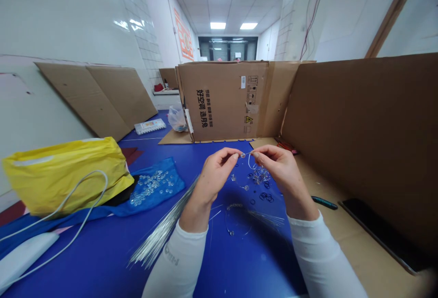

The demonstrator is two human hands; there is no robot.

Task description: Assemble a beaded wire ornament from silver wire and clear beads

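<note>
My left hand [218, 172] is closed in a pinch on a small clear bead [243, 155] at its fingertips. Close beside it, my right hand [282, 170] pinches a thin wire [251, 164], which bends into a loop below the fingers. The two hands are raised over the blue tabletop [219, 261]. Under the right hand lies a pile of clear beads and wire [260, 175]. Several dark rings [266, 196] are scattered near it. A wire with beads on it [230, 232] rests on the table between my forearms.
A bundle of straight wires [164, 229] lies left of my left forearm. Loose clear beads [153, 184] sit on blue cloth beside a yellow bag [68, 170]. Cardboard walls [222, 101] stand behind and right. A dark phone-like slab [383, 229] and a green-handled tool [324, 203] lie at right.
</note>
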